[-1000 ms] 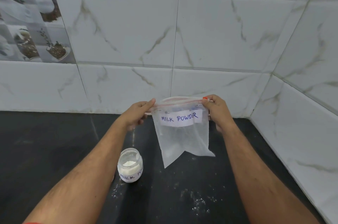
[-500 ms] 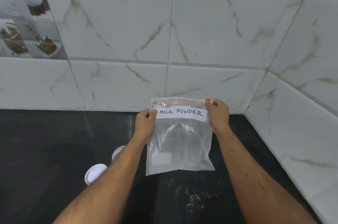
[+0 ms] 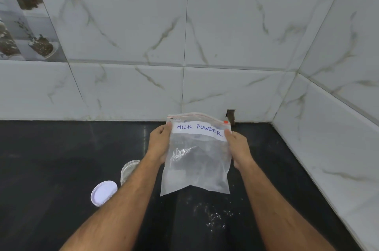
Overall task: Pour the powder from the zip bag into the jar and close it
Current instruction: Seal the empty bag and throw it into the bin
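A clear zip bag point(image 3: 196, 160) with a white "MILK POWDER" label hangs flat above the black counter, looking nearly empty. My left hand point(image 3: 159, 144) grips its left edge and my right hand point(image 3: 239, 148) grips its right edge. Left of the bag, the open glass jar point(image 3: 128, 168) stands on the counter, mostly hidden behind my left forearm. Its white lid point(image 3: 103, 193) lies flat on the counter, left of and nearer to me than the jar.
Spilled white powder point(image 3: 215, 218) speckles the black counter point(image 3: 51, 168) below the bag. White marble-look tiled walls close off the back and right side, meeting in a corner point(image 3: 272, 122). A small dark hole point(image 3: 230, 116) sits in the back wall.
The bag went from open-mouthed and hanging at an angle to held flat by both side edges, lower and nearer the counter. The view shifted, so the lid came into sight.
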`<state>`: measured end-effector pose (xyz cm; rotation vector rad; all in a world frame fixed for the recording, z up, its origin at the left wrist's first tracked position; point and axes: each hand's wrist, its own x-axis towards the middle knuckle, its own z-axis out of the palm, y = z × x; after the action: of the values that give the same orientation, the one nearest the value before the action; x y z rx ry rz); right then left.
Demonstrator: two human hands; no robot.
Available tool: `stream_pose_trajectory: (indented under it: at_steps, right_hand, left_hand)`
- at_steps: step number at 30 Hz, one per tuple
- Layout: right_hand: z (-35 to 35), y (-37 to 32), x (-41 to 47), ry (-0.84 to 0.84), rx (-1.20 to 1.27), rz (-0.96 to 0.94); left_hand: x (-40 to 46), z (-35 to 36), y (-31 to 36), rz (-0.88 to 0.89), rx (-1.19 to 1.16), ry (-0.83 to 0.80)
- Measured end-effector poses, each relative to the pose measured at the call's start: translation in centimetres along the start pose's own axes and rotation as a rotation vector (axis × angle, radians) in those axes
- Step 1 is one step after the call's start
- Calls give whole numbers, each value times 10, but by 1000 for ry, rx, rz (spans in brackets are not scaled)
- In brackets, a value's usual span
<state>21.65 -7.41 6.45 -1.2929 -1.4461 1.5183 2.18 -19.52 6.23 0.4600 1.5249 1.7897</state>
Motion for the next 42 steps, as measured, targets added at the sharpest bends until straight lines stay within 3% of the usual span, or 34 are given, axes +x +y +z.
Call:
stream_pose_trajectory:
  at_steps: [2, 5, 11, 14, 18, 22, 25, 27, 31, 37, 42]
  right_hand:
    - [2, 7, -1, 93, 55, -67]
    - [2, 1, 3, 182, 129, -79]
    - [4, -3, 11, 149, 189, -66]
    - [-2, -9, 12, 172, 14, -170]
    - [-13, -12, 16, 208, -109, -248]
    - [-17, -18, 20, 153, -97, -257]
    - [-22, -7, 21, -71, 170, 26]
    - [-21, 10, 17, -117, 65, 134]
    - [-16, 36, 8, 59, -250, -24]
    - [-31, 48, 5, -121, -135, 16]
    - [-46, 67, -7, -202, -48, 108]
  left_hand:
    - [-3, -3, -3, -48, -27, -62]
    - [-13, 0, -20, -101, 161, -54]
    - [-30, 8, -70, 69, 456, 102]
    - [-31, 7, -62, 188, 570, 157]
    - [-25, 4, -54, 247, 617, 78]
    - [-21, 8, -60, 179, 477, 65]
    - [-17, 6, -64, 80, 285, 45]
    - [-15, 3, -69, 58, 218, 52]
    - [-21, -3, -79, -19, 265, 12]
    - [-21, -22, -86, -291, 131, -140]
    - [-27, -23, -91, -294, 147, -169]
